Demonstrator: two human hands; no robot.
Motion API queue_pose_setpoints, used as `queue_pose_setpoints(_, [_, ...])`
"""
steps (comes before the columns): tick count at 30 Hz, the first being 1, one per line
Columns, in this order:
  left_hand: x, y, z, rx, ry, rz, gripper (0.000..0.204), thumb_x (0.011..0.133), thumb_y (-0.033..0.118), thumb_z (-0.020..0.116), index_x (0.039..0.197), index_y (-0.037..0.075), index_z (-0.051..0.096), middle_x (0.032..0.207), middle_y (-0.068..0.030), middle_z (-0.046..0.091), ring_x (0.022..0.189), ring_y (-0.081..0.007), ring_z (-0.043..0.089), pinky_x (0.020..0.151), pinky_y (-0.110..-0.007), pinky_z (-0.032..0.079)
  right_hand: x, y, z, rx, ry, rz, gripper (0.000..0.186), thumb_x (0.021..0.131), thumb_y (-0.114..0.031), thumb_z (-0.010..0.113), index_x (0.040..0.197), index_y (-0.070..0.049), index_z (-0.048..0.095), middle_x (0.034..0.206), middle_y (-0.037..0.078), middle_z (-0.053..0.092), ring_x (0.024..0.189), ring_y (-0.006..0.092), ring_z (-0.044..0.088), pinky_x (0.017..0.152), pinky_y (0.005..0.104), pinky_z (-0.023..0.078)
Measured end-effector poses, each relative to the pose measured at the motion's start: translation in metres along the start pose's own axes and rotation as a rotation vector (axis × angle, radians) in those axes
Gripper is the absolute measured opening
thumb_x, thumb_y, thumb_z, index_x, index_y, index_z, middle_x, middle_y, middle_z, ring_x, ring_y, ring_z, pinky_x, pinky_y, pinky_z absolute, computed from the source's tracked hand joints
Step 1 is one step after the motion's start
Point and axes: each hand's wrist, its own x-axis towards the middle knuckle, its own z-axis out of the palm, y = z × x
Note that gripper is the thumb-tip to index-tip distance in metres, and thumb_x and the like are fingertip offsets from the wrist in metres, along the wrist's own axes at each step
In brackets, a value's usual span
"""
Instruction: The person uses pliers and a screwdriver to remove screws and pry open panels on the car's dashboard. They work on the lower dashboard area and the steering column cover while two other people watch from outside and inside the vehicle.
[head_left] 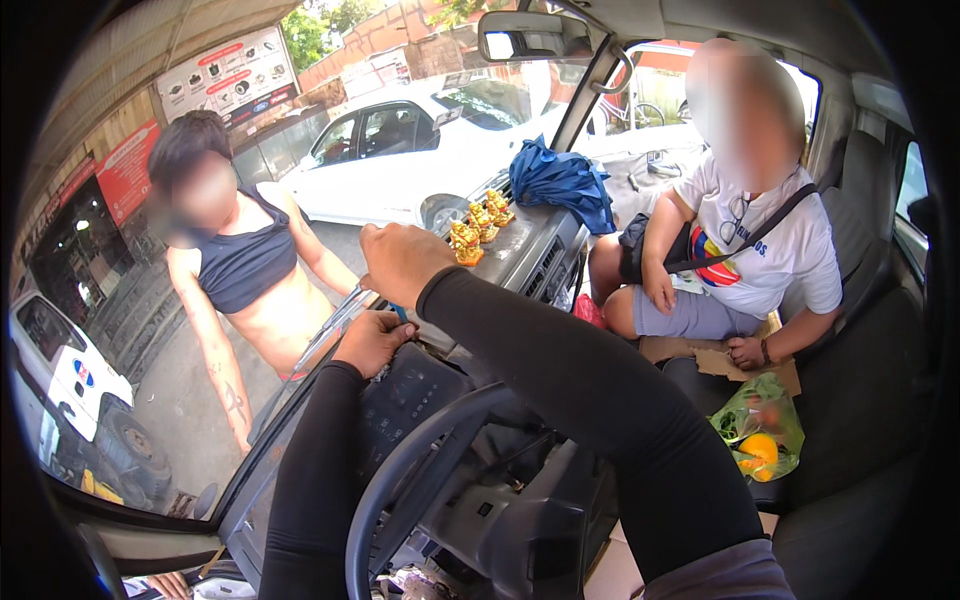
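Both my arms wear black sleeves and reach over the steering wheel [372, 530] toward the driver-side windshield pillar. My left hand [368, 342] is closed at the corner of the dashboard. A small blue piece [401, 313] shows by its fingertips, too small to name. Just above it my right hand [405, 262] is also closed, its fingers curled near the pillar. Whatever it holds, if anything, is hidden. Beneath my left hand lies the dark instrument panel [410, 405].
Gold figurines [466, 240] and a folded blue umbrella [562, 180] rest on the dashboard. One person [765, 240] sits on the passenger side, near a plastic bag [775, 420] with orange fruit and greens. Another person [250, 260] stands outside. A white car [400, 165] is parked beyond.
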Motion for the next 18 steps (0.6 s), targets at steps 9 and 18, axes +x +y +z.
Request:
queue_pose_setpoints(9, [0.002,-0.019,0.003,-0.422,0.196,0.075,0.021,0.106,0.008,0.069,0.122,-0.005,0.066,0.105,-0.0139,0.078,0.089,-0.0179,0.074,0.08,-0.033,0.057,0.027,-0.03,0.024,0.07,0.0,0.141,0.025,0.094,-0.018,0.069,0.107,0.0,0.08,0.108,0.027,0.079,0.107,0.0396,0.078,0.092,0.0454,0.062])
queue_pose_setpoints(18, [0.016,-0.002,0.012,-0.362,0.201,0.136,0.015,0.107,0.01,0.068,0.108,-0.004,0.07,0.089,-0.0092,0.078,0.074,-0.0151,0.071,0.067,-0.033,0.054,0.033,0.005,0.062,1.082,0.147,0.257,0.03,0.1,-0.022,0.06,0.094,0.006,0.068,0.073,0.013,0.065,0.062,0.0225,0.064,0.061,0.0385,0.052])
